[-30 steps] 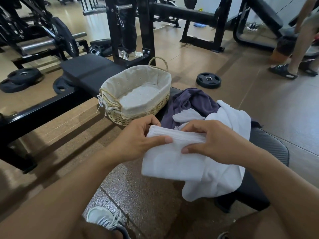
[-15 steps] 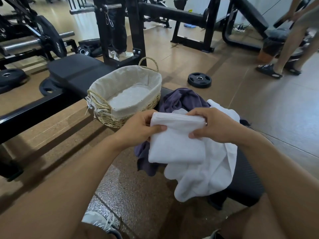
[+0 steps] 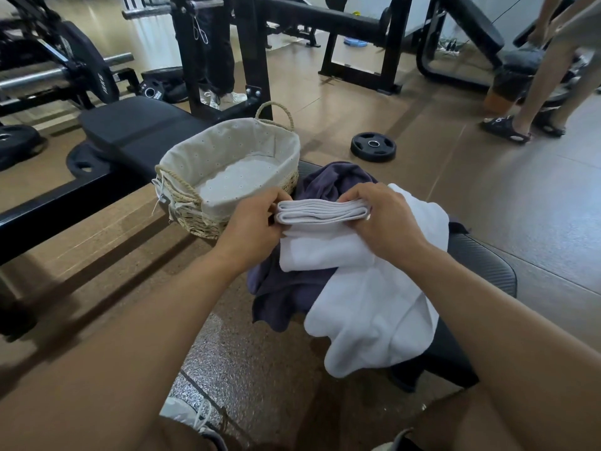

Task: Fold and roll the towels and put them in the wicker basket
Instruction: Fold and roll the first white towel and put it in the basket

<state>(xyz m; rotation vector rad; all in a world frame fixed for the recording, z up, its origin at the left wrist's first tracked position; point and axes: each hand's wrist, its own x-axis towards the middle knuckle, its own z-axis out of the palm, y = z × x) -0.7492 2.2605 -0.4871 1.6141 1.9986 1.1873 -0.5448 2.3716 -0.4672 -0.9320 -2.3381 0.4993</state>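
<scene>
A folded white towel [image 3: 322, 249] is held above the bench, its top edge turned over into layered folds. My left hand [image 3: 253, 222] grips the folded edge on its left end. My right hand [image 3: 383, 219] grips the right end, fingers curled over the folds. Beneath it lie a loose white towel [image 3: 374, 314] and a purple towel [image 3: 279, 297], both draped over the bench end. The wicker basket [image 3: 182, 203], lined with pale dotted cloth, stands just left of my hands on the bench with nothing inside.
A black padded bench [image 3: 487, 271] carries the towels. Another black bench [image 3: 136, 128] and rack posts stand behind the basket. A weight plate [image 3: 373, 146] lies on the brown floor. A person's legs [image 3: 533, 92] are at the far right. My shoe [image 3: 185, 415] is below.
The towel's upper edge has been folded over into a thicker layered band, and both hands have shifted up and closer to the basket.
</scene>
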